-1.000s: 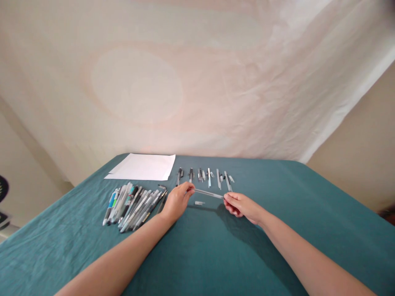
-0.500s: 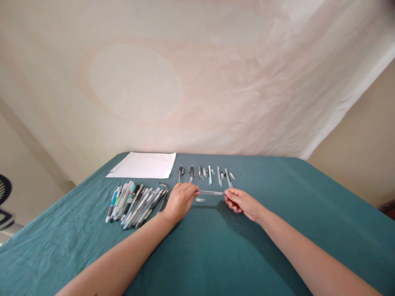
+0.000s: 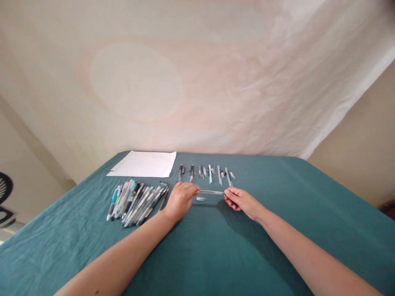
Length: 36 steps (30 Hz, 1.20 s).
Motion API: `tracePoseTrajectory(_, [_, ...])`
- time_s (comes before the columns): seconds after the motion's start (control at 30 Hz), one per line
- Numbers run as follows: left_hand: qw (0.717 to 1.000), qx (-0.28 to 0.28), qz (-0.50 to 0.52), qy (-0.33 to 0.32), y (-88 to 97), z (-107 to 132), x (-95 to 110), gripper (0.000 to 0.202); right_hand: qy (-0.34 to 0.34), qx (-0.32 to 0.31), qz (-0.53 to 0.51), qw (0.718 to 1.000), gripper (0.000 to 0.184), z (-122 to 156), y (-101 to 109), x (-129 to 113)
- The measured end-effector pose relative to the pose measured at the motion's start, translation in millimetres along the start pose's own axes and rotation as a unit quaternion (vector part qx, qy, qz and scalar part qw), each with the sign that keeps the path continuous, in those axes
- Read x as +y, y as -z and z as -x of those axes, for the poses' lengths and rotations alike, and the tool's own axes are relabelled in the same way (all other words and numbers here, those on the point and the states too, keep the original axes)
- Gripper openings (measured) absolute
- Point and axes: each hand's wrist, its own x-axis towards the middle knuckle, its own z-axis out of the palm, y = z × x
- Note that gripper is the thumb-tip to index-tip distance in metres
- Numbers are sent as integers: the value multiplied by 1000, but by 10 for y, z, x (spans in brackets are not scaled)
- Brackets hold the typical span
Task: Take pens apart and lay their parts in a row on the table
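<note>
A slim clear pen [image 3: 211, 192] is stretched level between my two hands, a little above the cloth. My left hand [image 3: 180, 200] pinches its left end, and my right hand [image 3: 236, 198] pinches its right end; the fingers hide both ends. Below the pen, a translucent pen cap [image 3: 201, 199] lies on the cloth. To the left of my left hand lies a heap of pens [image 3: 138, 203], mostly clear, grey and black, with a blue one [image 3: 113, 201] at its left side.
Beyond my hands, several pens and caps [image 3: 210, 174] lie in a row on the green tablecloth [image 3: 197, 255]. White paper sheets [image 3: 143, 164] lie at the back left. A pale cloth [image 3: 200, 82] hangs behind the table.
Almost nothing differs. Both hands keep their pinch on the pen, and the whole view has shifted very slightly.
</note>
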Motion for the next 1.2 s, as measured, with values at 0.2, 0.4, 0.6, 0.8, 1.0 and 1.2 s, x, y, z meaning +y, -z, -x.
tracePoseTrajectory(0.2, [1000, 9, 17, 19, -88, 17, 20, 21, 141, 155, 275, 939, 31, -59, 257, 46])
tracePoseTrajectory(0.4, [999, 15, 33, 26, -120, 18, -19, 20, 202, 186, 400, 875, 23, -192, 512, 222])
tracePoseTrajectory(0.6, [998, 12, 47, 33, -118, 23, -16, 18, 201, 157, 462, 850, 25, -302, 651, 221])
tracePoseTrajectory(0.8, [998, 4, 53, 39, -110, 43, -18, 16, 200, 138, 467, 850, 26, -383, 723, 156])
tracePoseTrajectory(1.0, [998, 16, 52, 40, -112, 37, -16, 18, 189, 145, 376, 895, 35, -209, 414, -33])
tracePoseTrajectory(1.2, [997, 33, 45, 46, -75, 16, 17, 20, 55, 24, 179, 982, 43, 63, 19, -43])
